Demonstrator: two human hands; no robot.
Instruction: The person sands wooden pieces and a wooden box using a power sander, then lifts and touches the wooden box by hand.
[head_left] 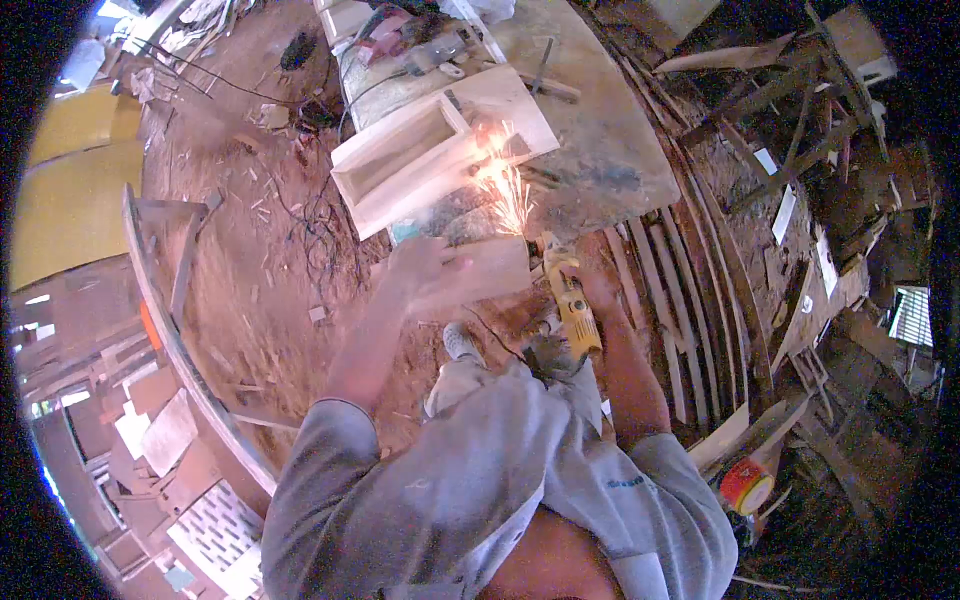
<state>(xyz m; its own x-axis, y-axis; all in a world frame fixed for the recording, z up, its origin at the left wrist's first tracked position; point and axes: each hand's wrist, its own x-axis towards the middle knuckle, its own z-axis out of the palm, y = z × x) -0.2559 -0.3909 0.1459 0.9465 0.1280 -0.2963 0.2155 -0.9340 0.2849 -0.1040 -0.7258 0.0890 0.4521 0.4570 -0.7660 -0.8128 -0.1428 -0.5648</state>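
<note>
My right hand (597,290) is closed around the body of a yellow angle grinder (572,305). The grinder's head meets the right end of a flat wooden board (485,275), and bright sparks (510,195) spray away from there. My left hand (418,262), somewhat blurred, grips the board near its left end; some of its fingers are hard to make out. Just beyond the board, a pale wooden box frame (400,165) lies on the worktable (600,130).
Cluttered bags and tools (420,45) lie at the table's far end. Long wood strips (675,310) are stacked along the right. Tangled cables (315,240) and wood scraps cover the dirt floor. A red and yellow can (747,487) stands at the lower right.
</note>
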